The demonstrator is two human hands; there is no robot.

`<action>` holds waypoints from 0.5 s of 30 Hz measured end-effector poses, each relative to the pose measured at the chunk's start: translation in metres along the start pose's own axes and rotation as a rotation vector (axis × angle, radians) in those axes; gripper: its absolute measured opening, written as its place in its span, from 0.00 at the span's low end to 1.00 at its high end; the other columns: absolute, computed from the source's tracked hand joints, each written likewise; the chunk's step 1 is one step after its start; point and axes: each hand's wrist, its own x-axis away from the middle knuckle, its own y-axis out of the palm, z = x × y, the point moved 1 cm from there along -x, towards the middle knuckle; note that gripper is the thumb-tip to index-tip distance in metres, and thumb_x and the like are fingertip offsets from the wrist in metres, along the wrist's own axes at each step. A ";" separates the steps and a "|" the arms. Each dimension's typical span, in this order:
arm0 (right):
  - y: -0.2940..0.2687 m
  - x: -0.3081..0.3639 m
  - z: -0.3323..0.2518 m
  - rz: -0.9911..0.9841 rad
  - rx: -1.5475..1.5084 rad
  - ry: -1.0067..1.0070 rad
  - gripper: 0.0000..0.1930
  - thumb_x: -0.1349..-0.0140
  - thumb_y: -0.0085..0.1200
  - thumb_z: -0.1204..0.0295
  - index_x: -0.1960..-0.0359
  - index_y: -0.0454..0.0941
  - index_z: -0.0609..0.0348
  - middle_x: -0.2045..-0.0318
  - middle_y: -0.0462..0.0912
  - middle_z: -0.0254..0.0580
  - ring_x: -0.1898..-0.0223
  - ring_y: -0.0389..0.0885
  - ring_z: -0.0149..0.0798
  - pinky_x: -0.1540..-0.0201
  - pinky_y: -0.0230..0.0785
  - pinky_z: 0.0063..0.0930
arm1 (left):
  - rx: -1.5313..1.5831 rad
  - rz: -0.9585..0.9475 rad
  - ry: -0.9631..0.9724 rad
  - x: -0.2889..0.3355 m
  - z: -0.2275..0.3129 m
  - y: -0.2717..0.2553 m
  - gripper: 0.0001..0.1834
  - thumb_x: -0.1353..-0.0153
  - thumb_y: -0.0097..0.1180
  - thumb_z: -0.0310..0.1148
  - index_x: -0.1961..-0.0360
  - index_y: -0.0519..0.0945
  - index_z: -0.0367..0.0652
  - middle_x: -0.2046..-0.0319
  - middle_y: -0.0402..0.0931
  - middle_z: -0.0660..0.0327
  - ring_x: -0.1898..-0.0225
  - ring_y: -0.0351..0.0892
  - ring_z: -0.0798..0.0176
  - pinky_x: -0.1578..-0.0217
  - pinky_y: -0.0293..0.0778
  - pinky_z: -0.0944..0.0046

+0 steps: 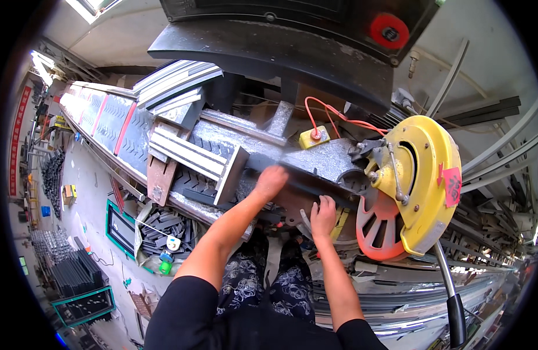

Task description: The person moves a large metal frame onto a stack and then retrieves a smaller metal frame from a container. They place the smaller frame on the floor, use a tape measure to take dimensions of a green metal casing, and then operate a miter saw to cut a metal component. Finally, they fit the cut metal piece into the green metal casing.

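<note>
A dark metal profile (315, 185) lies lengthwise on the bed of a cut-off saw (428, 175) with a yellow guard. My left hand (272, 182) is over the profile's left part, its fingers curled and smeared by motion, so its grip does not show. Farther right and nearer to me, my right hand (324, 214) rests at the profile's front edge, its fingers stretched out and somewhat apart. Beyond that hand stands the saw's orange slotted lower guard (381, 226). A yellow switch box (314, 137) with red wires sits behind the profile, on the dust-covered bed.
Silver clamp bars (190, 153) cross the bed on the left. A long black-handled lever (456, 318) hangs from the saw at right. Overhead juts a dark machine housing (275, 49). Dark offcuts (164, 227) fill a sack on the floor, and long profiles (391, 300) are stacked at right.
</note>
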 end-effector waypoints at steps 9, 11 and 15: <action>0.052 -0.025 0.040 -0.019 -1.235 1.117 0.14 0.30 0.48 0.66 0.65 0.66 0.69 0.76 0.79 0.49 0.79 0.80 0.39 0.77 0.78 0.31 | 0.085 0.062 -0.135 0.003 -0.013 0.007 0.19 0.62 0.66 0.33 0.65 0.78 0.42 0.66 0.74 0.59 0.57 0.74 0.53 0.53 0.72 0.58; 0.060 -0.033 0.039 0.047 -1.212 1.153 0.14 0.29 0.47 0.67 0.66 0.65 0.68 0.76 0.78 0.49 0.79 0.80 0.39 0.77 0.77 0.32 | 0.122 0.063 -0.184 -0.001 -0.016 0.003 0.22 0.65 0.68 0.32 0.64 0.78 0.41 0.64 0.75 0.57 0.56 0.74 0.52 0.52 0.72 0.56; 0.065 -0.042 0.037 0.123 -1.189 1.263 0.13 0.29 0.46 0.69 0.68 0.65 0.67 0.79 0.77 0.47 0.81 0.79 0.40 0.80 0.75 0.31 | 0.162 0.065 -0.221 -0.002 -0.014 -0.006 0.25 0.64 0.69 0.33 0.61 0.78 0.38 0.60 0.76 0.54 0.53 0.74 0.49 0.46 0.71 0.53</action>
